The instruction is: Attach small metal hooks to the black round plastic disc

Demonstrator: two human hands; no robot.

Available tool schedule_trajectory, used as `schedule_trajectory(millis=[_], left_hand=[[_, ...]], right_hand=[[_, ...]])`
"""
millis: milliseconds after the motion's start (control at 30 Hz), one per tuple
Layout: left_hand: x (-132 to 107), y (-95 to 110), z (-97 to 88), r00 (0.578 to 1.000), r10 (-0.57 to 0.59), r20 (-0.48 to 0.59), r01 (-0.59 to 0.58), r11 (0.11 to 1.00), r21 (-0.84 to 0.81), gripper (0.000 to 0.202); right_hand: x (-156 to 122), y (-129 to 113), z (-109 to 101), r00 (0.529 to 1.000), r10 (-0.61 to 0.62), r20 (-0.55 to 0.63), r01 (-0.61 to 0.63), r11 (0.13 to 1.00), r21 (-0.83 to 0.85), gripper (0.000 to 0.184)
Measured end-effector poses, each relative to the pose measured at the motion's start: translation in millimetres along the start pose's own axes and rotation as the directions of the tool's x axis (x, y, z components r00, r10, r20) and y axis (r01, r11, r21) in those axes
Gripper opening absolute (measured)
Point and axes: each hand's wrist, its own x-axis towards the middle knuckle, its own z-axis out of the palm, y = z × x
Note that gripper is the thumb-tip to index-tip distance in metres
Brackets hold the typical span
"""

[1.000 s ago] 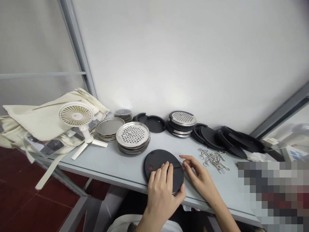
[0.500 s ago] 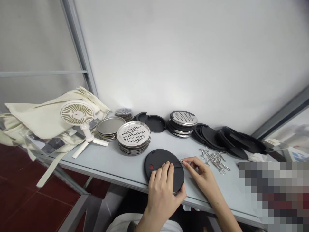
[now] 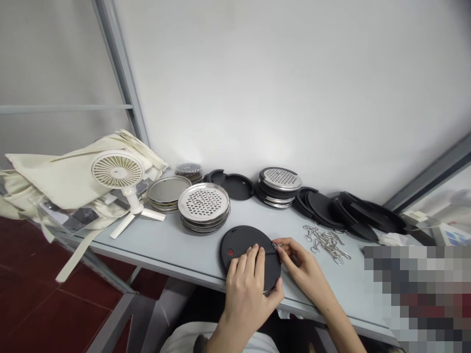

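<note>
A black round cover point(image 3: 243, 238) with a small red spot lies flat near the table's front edge; a strip of metal rim shows beneath it by my thumb. My left hand point(image 3: 246, 279) grips it, fingers together across the top and thumb at the near right edge. At the cover's right edge, my right hand point(image 3: 300, 262) pinches a small metal wire hook point(image 3: 276, 244) between thumb and index finger. The hook touches the edge; its tip is partly hidden by the fingers. Several similar wire hooks point(image 3: 326, 241) lie loose to the right of my right hand.
Stacked metal grater discs point(image 3: 204, 202) and plain metal discs point(image 3: 169, 189) stand left. Behind are black round holders point(image 3: 237, 187) and a stack topped by a grater point(image 3: 280, 179). More black holders point(image 3: 324, 208) lie right. A small fan point(image 3: 117, 169) stands by cream cloth point(image 3: 62, 179).
My right hand has shifted slightly left, bringing the wire hook closer against the cover's right edge. My left hand stays in place on the cover.
</note>
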Motion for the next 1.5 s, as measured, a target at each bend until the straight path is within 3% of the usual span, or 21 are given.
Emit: schedule_trajectory(millis=[200,600,1500], left_hand=[[-0.9,0.4,-0.5,1.0,-0.002,0.006,0.002,1.0,-0.002,0.048],[-0.6,0.3,-0.2,1.0,-0.011,0.002,0.011,1.0,-0.01,0.048],[1.4,0.2,-2.2,1.0,-0.002,-0.017,0.002,1.0,-0.012,0.046]], right_hand=[[-1.2,0.6,0.1,0.999,-0.034,0.027,0.035,0.999,-0.029,0.024],[-0.9,4.5,-2.3,0.998,0.007,0.067,-0.012,0.997,0.071,0.031],[0.1,-0.9,-3.4,0.997,0.044,0.062,-0.053,0.988,0.147,0.035]])
